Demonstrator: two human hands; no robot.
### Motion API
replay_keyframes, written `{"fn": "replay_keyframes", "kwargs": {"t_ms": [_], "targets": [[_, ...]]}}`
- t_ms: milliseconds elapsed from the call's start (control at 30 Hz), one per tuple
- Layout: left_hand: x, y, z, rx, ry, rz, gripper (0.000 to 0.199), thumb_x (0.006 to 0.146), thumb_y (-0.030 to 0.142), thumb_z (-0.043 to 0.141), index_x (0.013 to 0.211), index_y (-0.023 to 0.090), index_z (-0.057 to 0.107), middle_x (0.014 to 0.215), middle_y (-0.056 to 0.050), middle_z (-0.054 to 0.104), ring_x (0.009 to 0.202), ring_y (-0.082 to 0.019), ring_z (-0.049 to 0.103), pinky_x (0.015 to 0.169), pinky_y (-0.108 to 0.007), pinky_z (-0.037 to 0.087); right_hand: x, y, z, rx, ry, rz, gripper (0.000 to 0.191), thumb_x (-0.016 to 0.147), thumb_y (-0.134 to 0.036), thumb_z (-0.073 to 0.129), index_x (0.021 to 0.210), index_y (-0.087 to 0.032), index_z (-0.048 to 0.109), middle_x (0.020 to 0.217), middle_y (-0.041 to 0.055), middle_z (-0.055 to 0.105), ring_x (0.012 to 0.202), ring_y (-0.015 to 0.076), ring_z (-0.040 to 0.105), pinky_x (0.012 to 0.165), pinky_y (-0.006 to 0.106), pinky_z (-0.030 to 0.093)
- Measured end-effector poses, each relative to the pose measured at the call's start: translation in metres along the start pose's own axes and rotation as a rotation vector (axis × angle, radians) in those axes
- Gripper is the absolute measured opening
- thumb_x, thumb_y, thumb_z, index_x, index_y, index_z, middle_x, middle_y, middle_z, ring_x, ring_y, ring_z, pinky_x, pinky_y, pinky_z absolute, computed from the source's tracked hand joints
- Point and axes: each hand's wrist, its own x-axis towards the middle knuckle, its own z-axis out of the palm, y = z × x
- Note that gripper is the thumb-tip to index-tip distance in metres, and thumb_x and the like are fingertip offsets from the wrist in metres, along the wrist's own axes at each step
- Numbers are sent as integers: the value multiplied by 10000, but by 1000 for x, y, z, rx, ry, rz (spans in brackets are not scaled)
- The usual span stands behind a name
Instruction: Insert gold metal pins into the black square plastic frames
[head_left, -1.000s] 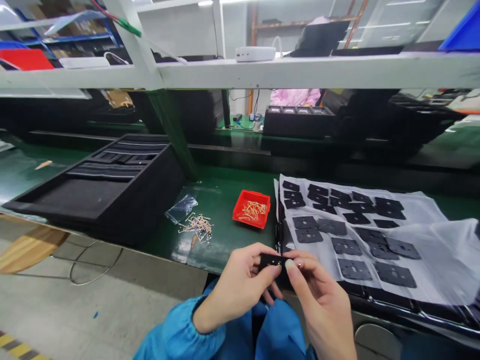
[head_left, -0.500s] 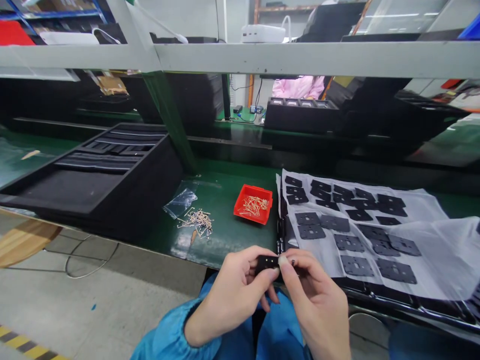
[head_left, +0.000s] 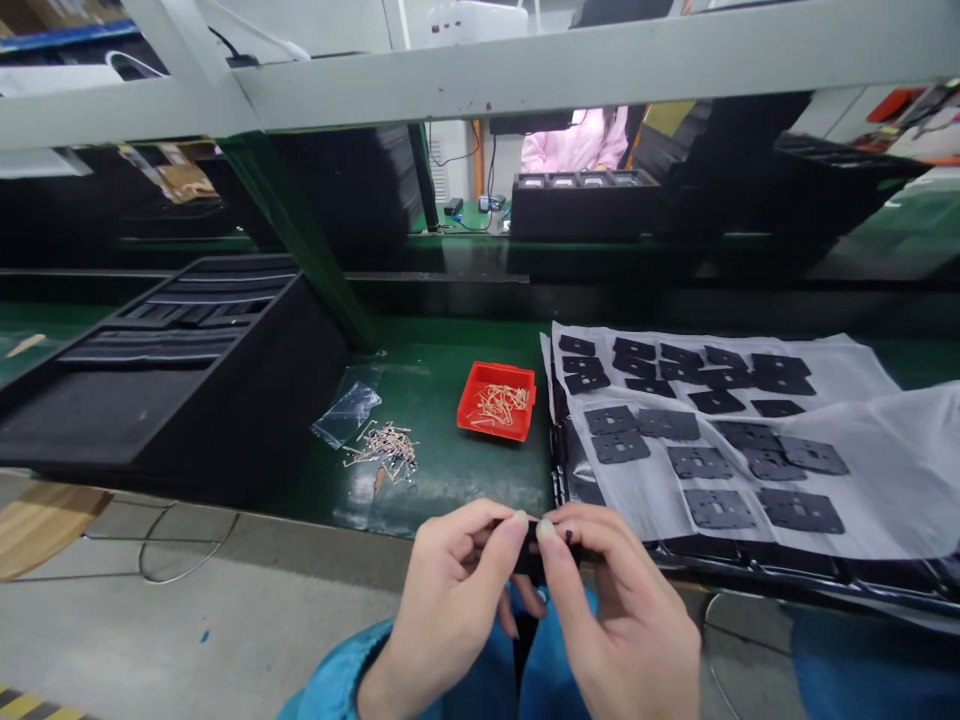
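Close to my lap at the table's front edge, both hands pinch one small black plate-like part, mostly covered by the fingers. My left hand is closed on its left side, thumb on top. My right hand grips the right side, its thumb pressing near the middle; a small dark tip shows by its index finger. Beyond the hands stands a red tray with thin, pale-gold bent pieces. Left of it lies a loose pile of similar small pieces, beside a clear plastic bag.
Several flat black plates lie on a white sheet over black trays at the right. A large black box stands at the left. A shelf beam crosses above. Across the bench sits a person in pink.
The left thumb has moved up onto the part's upper edge, hiding more of it. The two thumbs are now close together. The camera view has shifted slightly.
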Motion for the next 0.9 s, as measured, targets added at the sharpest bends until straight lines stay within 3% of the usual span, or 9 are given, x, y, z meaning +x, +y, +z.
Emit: {"fn": "replay_keyframes", "kwargs": {"t_ms": [333, 633, 700, 800, 900], "targets": [[6, -8, 1, 21, 102, 71, 303, 891, 418, 759, 830, 123, 796, 619, -26, 695, 402, -91, 611, 384, -133, 507, 2, 3, 3, -24, 33, -52, 59, 949, -173, 651, 944, -232, 652, 971, 19, 741, 911, 116, 740, 813, 166, 586], [7, -9, 7, 134, 115, 94, 343, 941, 456, 684, 878, 130, 768, 626, -39, 699, 401, -90, 572, 371, -143, 445, 4, 5, 2, -37, 28, -22, 54, 945, -198, 655, 921, -245, 665, 990, 25, 744, 918, 143, 756, 785, 198, 618], [6, -11, 8, 173, 138, 141, 347, 974, 456, 644, 892, 135, 746, 572, -14, 652, 408, -84, 553, 386, -140, 417, 6, 9, 1, 3, 59, 40, 76, 933, -231, 678, 1005, -254, 677, 1093, 51, 737, 921, 171, 767, 757, 238, 641], [5, -12, 10, 215, 231, 180, 342, 1010, 444, 600, 903, 138, 710, 488, 28, 557, 415, -72, 498, 439, -146, 402, 8, 17, -3, 184, 247, 227, 365, 936, -300, 689, 1274, -285, 555, 1283, 103, 667, 755, 160, 770, 628, 279, 659], [3, -13, 10, 245, 266, 171, 353, 1033, 446, 558, 914, 139, 683, 474, 41, 520, 427, -72, 474, 469, -155, 395, 8, 23, -3, 278, 275, 318, 377, 949, -345, 676, 1285, -274, 519, 1190, 100, 704, 720, 148, 755, 601, 261, 649]]}}
